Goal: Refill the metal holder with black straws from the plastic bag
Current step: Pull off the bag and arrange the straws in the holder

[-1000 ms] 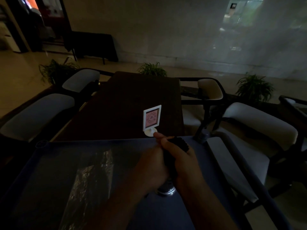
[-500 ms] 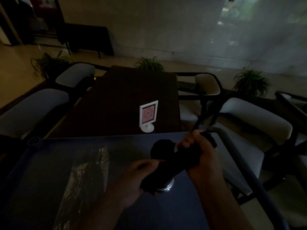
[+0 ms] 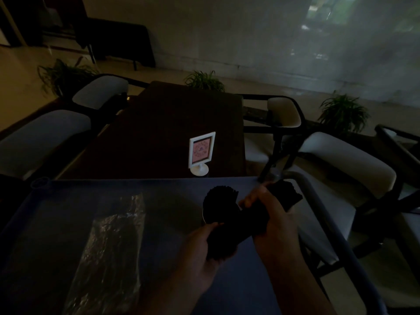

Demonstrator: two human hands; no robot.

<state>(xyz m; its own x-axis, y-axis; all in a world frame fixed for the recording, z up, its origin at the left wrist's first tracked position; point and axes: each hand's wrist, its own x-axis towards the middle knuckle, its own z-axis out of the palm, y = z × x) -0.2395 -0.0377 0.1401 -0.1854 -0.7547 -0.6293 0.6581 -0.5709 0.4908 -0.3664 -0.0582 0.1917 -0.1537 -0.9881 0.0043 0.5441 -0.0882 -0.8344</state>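
Note:
My right hand (image 3: 271,215) grips a thick bundle of black straws (image 3: 285,194) around its middle. The bundle is tilted, with its top end toward the right rail. My left hand (image 3: 198,254) cups and holds the bundle's lower end. Just behind my hands a second fan of black straws (image 3: 219,198) stands upright in the metal holder (image 3: 203,215). Only a thin bright edge of the holder shows; the rest is hidden by the bundle and my left hand. The clear plastic bag (image 3: 113,246) lies flat on the left of the blue cart top (image 3: 68,201).
A raised blue rail (image 3: 318,201) edges the cart on the right. Beyond the cart is a dark wooden table (image 3: 170,123) with a white framed sign (image 3: 201,153). Padded chairs (image 3: 341,160) and potted plants stand around. The scene is very dim.
The straw bundle has tipped from upright to slanting right. My right hand has moved right with it, and my left hand has come under its lower end.

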